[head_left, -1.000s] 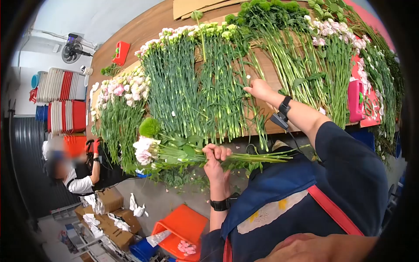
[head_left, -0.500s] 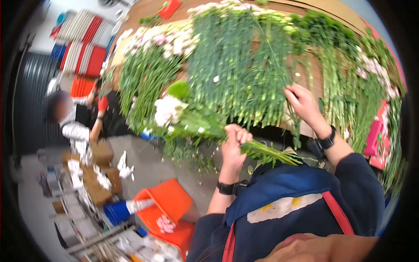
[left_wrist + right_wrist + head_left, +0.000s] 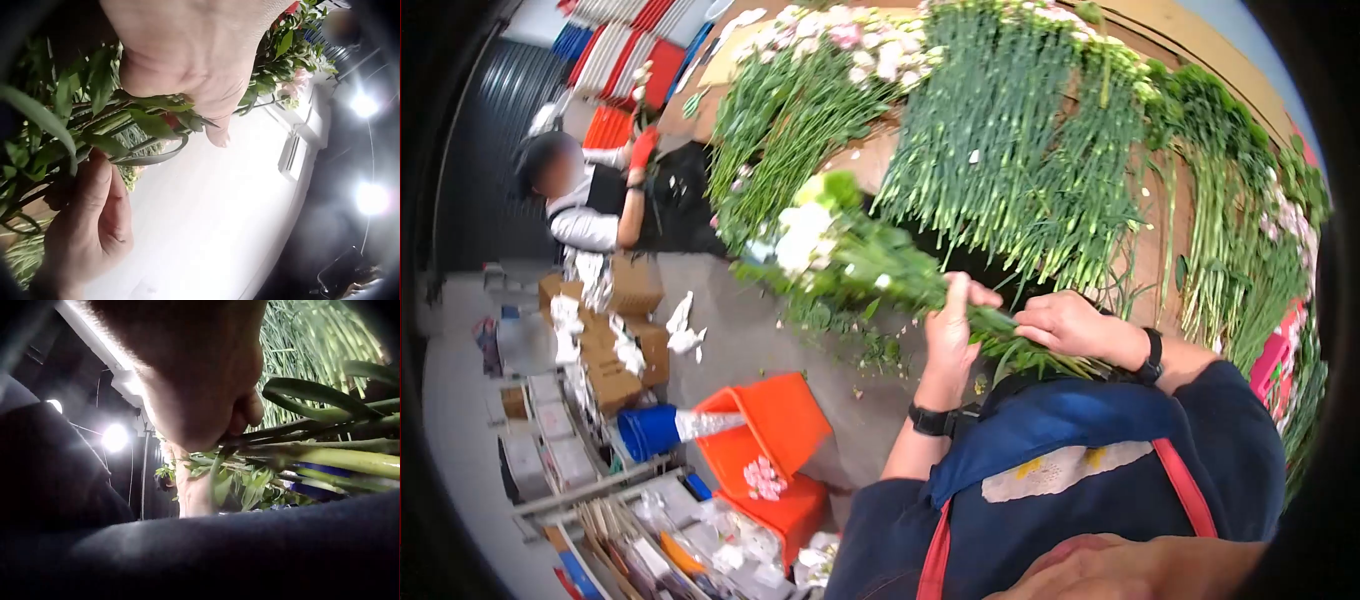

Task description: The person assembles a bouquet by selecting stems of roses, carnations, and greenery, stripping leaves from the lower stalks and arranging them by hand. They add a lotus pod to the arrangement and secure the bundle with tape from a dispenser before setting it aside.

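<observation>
Bouquet (image 3: 888,262) gripped mid-stem by my left fingers (image 3: 981,294), likely keeping blooms (image 3: 805,238) bunched; right fingers (image 3: 1033,323), partly hidden, seem to pinch stems (image 3: 340,460) lower down.

No lettering, labels or numbers can be read.

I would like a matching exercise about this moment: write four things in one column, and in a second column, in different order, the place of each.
Things
1. bare left hand
2. blue plastic bucket
3. bare right hand
4. red glove

Places
A. worn by the other person in white sleeves
B. on the leafy bouquet with a white bloom, nearer the stem ends
C. left of the bright orange plastic bin in the head view
D. around the same bouquet, nearer its blooms

Right pairs: 1-D; 2-C; 3-B; 4-A
</observation>
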Demonstrator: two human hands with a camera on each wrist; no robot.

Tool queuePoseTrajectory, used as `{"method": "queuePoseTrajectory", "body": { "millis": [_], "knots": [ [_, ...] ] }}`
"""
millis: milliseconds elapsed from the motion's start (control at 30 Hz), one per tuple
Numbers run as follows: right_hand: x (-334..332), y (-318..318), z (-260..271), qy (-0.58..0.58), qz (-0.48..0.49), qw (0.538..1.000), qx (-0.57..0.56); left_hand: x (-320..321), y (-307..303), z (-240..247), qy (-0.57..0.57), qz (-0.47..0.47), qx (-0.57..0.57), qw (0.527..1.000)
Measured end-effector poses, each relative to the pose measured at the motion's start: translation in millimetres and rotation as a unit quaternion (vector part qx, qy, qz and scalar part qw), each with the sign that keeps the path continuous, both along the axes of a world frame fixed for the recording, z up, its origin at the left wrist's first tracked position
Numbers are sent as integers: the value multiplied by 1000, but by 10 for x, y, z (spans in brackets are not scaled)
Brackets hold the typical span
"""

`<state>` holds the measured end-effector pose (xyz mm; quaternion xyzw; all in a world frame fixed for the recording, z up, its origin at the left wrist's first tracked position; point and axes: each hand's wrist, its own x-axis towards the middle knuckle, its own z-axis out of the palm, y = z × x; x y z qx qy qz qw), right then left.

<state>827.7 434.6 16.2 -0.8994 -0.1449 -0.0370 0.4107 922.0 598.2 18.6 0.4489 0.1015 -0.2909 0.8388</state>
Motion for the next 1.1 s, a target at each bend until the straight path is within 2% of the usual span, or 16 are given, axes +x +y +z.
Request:
{"method": "queuePoseTrajectory", "body": {
  "millis": [67, 133, 167, 200, 267, 333, 400, 467, 533, 600, 633, 733, 867, 933, 1067, 1100],
  "knots": [
    [255, -121, 7, 7, 48, 996, 68, 20, 116, -58, 41, 28, -41, 998],
    [648, -345, -94, 48, -80, 992, 86, 52, 257, -99, 35, 6, -58, 998],
    [923, -549, -265, 62, -149, 986, 31, 45, 310, -114, 29, 15, -73, 997],
    [1205, -742, -333, 103, -237, 966, 32, 44, 382, -121, 21, 28, -84, 996],
    [1673, -1149, -641, 72, -373, 925, 14, 33, 481, -67, 19, 45, -75, 996],
    [1955, -1404, -810, 125, -477, 870, -17, 20, 595, -80, 23, 66, -65, 995],
    [2085, -1534, -976, 203, -500, 840, -42, 14, 752, -190, 8, 64, -101, 993],
    [2120, -1600, -1167, 178, -509, 842, 29, -3, 857, -240, 16, 83, -107, 991],
    [2048, -1568, -1105, 128, -529, 834, 94, -11, 908, -238, 20, 91, -113, 989],
    [1894, -1590, -958, 169, -525, 812, 193, -11, 937, -254, 25, 95, -107, 989],
    [1796, -1587, -894, 143, -529, 822, 156, -9, 936, -251, 28, 98, -102, 990],
    [1356, -1511, -587, 60, -534, 828, 161, 18, 831, -215, 41, 79, -103, 991],
    [579, -1134, -188, 14, -479, 853, 204, 54, 523, -236, 37, 23, -93, 995],
    [148, -900, 14, 32, -419, 894, 153, 52, 345, -224, 26, -21, -85, 996],
    [-540, -407, 116, -46, -316, 948, 0, -53, -54, -149, 16, -86, -120, 989],
    [-671, -313, 132, -20, -290, 957, 8, -90, -150, -167, 22, -111, -136, 984]
  ]
}}
